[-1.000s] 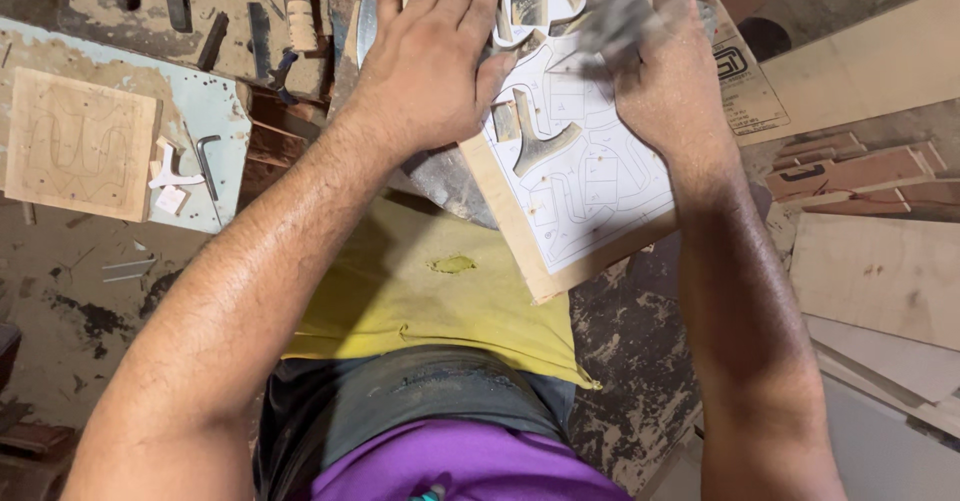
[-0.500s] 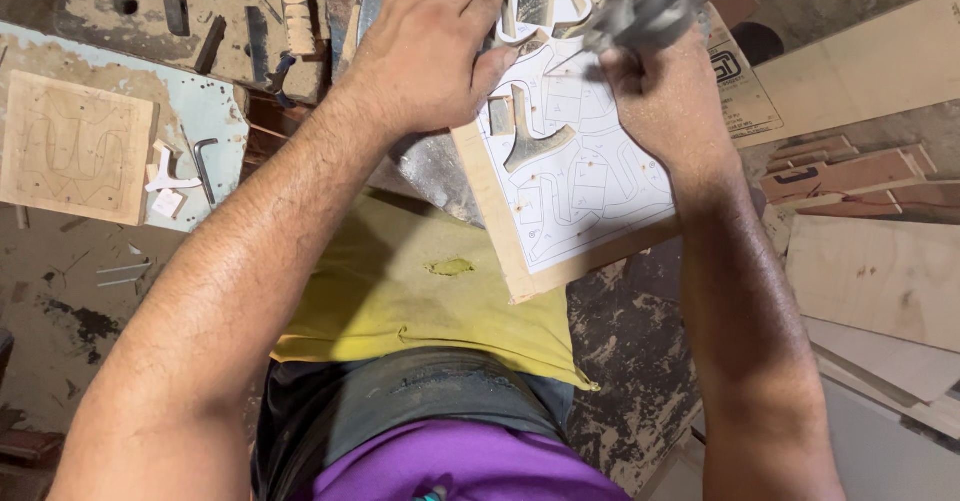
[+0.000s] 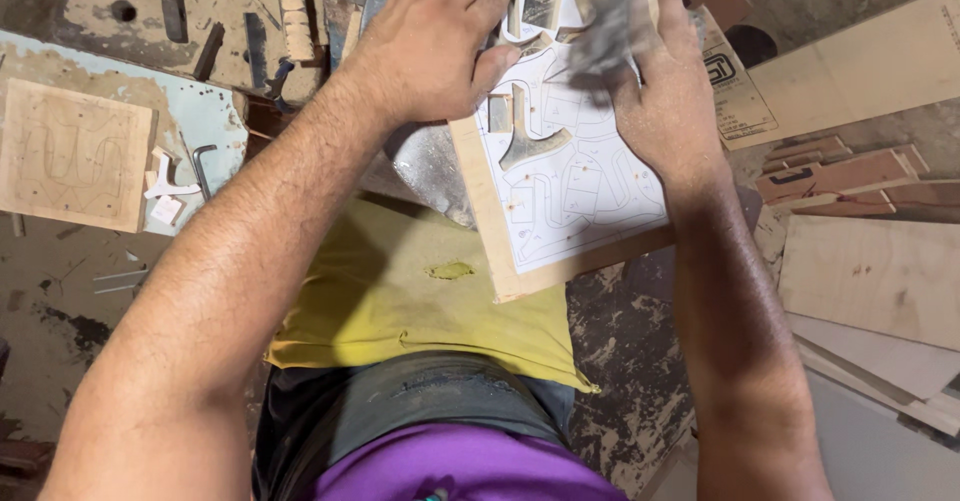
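Note:
A wooden board faced with a white paper pattern lies tilted in front of me, with several shapes sawn out of it, one a dark T-like opening. My left hand lies flat, fingers spread, on the board's upper left corner. My right hand grips a grey, motion-blurred sheet against the top of the board. What kind of sheet it is I cannot tell.
Under the board are a grey metal plate and a yellow cloth on my lap. A square wooden panel rests on a pale blue board at left, with hand tools above. Plywood sheets are stacked at right.
My right hand has shifted the grey sheet back and forth over the board's top. The left hand has stayed pressed on the board, which has moved slightly.

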